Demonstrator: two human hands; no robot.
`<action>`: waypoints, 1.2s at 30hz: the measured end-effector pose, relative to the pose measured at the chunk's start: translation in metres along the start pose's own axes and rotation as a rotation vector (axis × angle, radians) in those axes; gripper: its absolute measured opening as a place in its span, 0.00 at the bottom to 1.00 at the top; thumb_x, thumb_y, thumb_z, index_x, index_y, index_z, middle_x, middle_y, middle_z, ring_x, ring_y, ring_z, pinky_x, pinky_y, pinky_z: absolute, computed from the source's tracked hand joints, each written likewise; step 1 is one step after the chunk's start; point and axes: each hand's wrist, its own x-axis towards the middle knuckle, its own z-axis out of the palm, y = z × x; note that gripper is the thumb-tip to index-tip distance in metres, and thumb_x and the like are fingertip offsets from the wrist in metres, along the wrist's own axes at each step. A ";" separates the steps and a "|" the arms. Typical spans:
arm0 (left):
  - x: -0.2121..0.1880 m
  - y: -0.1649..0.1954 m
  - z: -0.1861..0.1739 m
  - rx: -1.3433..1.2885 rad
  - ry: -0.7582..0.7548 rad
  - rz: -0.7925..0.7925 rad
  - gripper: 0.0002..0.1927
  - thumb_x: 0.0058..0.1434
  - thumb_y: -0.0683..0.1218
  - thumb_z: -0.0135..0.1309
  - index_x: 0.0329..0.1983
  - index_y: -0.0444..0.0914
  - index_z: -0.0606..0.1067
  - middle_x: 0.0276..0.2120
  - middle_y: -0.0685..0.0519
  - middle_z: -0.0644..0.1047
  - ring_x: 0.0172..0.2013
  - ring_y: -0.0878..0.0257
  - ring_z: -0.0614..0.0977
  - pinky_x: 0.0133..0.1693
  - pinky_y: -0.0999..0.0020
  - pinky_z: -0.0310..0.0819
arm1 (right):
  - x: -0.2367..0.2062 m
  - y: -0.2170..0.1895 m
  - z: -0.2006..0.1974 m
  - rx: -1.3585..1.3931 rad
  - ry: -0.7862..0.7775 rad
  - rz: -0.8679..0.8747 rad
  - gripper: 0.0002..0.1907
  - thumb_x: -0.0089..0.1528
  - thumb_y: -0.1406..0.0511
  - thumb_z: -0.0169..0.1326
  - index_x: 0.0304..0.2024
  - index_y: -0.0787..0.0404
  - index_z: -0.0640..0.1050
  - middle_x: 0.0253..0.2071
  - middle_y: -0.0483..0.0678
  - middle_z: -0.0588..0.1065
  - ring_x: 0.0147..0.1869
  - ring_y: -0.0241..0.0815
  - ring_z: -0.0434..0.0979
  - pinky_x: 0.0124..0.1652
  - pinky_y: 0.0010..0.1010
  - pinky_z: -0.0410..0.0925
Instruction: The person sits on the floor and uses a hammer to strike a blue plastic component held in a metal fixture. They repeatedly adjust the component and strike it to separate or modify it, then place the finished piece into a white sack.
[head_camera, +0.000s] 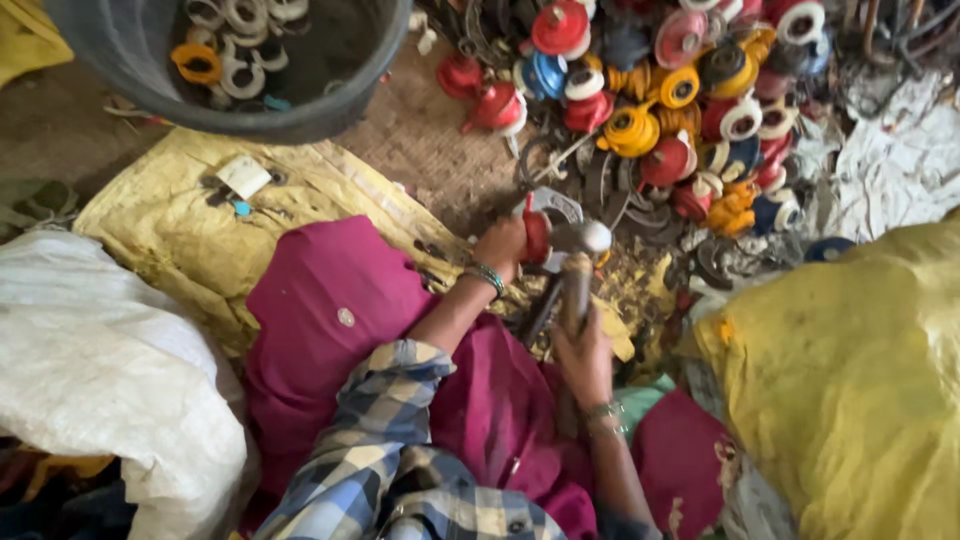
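Left hand (503, 243) pinches a red spool (537, 236) on the floor; right hand (584, 355) grips a hammer (578, 262). A misaimed blow could strike fingers.

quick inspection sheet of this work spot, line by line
surface: ground covered with woven matting and a yellow sack spread flat
job's things: hammer with metal head and wooden handle; red round part held on a metal piece
clutter: heap of red, yellow and blue round parts; dark metal scrap beneath it
hands: left hand grips the red round part; right hand grips the hammer handle
cables: nothing seen
surroundings: dark tub holding white and yellow rings; white sack; full yellow sack; white cloth
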 end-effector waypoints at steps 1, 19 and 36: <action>-0.001 -0.001 0.000 0.032 -0.017 0.029 0.14 0.60 0.36 0.60 0.48 0.31 0.70 0.43 0.33 0.77 0.42 0.39 0.83 0.42 0.49 0.79 | -0.002 -0.002 -0.006 0.001 0.043 -0.051 0.24 0.61 0.63 0.62 0.55 0.67 0.68 0.34 0.62 0.77 0.32 0.53 0.78 0.30 0.42 0.72; -0.002 -0.004 0.002 0.053 -0.020 0.061 0.23 0.49 0.38 0.66 0.46 0.30 0.70 0.41 0.34 0.77 0.41 0.41 0.83 0.42 0.50 0.78 | -0.004 0.018 -0.009 0.053 -0.057 0.197 0.30 0.58 0.61 0.63 0.58 0.66 0.68 0.37 0.60 0.80 0.34 0.53 0.83 0.31 0.41 0.76; -0.003 -0.005 -0.004 0.120 -0.051 0.103 0.38 0.33 0.38 0.71 0.49 0.30 0.68 0.42 0.34 0.77 0.42 0.40 0.82 0.42 0.51 0.77 | -0.005 0.031 -0.016 0.085 -0.074 0.400 0.24 0.59 0.64 0.61 0.55 0.66 0.70 0.31 0.56 0.79 0.26 0.43 0.80 0.25 0.36 0.72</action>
